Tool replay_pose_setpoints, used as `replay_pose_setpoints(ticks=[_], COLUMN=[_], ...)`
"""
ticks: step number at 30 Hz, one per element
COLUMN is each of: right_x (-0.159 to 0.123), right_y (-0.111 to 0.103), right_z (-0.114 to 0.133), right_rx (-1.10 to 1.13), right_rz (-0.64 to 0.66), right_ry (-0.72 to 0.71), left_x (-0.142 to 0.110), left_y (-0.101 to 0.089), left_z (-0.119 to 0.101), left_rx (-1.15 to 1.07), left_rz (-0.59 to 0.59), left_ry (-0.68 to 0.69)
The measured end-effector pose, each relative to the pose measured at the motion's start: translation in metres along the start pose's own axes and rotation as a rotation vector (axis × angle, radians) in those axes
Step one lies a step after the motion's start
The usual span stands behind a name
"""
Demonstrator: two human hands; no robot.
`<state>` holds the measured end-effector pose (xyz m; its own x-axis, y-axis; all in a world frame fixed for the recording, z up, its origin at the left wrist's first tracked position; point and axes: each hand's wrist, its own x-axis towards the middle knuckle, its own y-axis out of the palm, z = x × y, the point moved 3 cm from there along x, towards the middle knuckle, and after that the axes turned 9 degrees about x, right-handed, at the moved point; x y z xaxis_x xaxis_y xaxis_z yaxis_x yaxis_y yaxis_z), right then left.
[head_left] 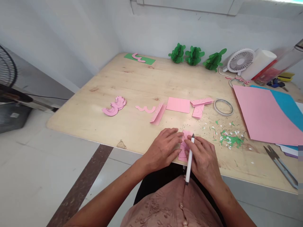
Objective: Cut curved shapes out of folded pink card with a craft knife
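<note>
So my bench (99, 85) is light wood, with pink paper cutouts (115, 106), green honeycomb shapes (194, 55), tape rings (223, 107), snippers (281, 165) and green scraps (232, 139) lying on it.

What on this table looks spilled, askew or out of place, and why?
Green and white paper scraps lie scattered loose on the wooden tabletop, like uncollected clippings. Right of them, the large pink sheet sits askew over the blue sheet, their edges not lined up. No damage stands out.

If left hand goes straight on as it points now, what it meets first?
The left hand has its fingertips on the pink strip; beyond, the right hand, holding the white pen, seems first in its way, though depth is unclear.
</note>
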<state>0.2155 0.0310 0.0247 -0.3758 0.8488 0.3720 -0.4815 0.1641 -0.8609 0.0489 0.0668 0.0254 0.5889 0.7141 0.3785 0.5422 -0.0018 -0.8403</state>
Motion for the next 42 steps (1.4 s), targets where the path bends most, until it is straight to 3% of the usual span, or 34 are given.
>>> replay_pose_setpoints(ticks=[11, 25, 34, 42], right_x=[0.000, 0.001, 0.004, 0.007], right_y=[0.000, -0.001, -0.007, -0.005], right_z=[0.000, 0.002, -0.009, -0.006], right_rx=[0.009, 0.020, 0.219, 0.176], right_rz=[-0.005, -0.009, -0.057, -0.056], right_ry=[0.005, 0.007, 0.061, 0.066], left_x=[-0.003, -0.004, -0.004, -0.003], left_y=[0.003, 0.005, 0.004, 0.003], left_z=[-0.003, -0.002, -0.002, -0.003], left_rx=[0.146, 0.161, 0.176, 0.172], left_rz=[0.146, 0.164, 0.183, 0.177], left_ry=[0.037, 0.039, 0.039, 0.040])
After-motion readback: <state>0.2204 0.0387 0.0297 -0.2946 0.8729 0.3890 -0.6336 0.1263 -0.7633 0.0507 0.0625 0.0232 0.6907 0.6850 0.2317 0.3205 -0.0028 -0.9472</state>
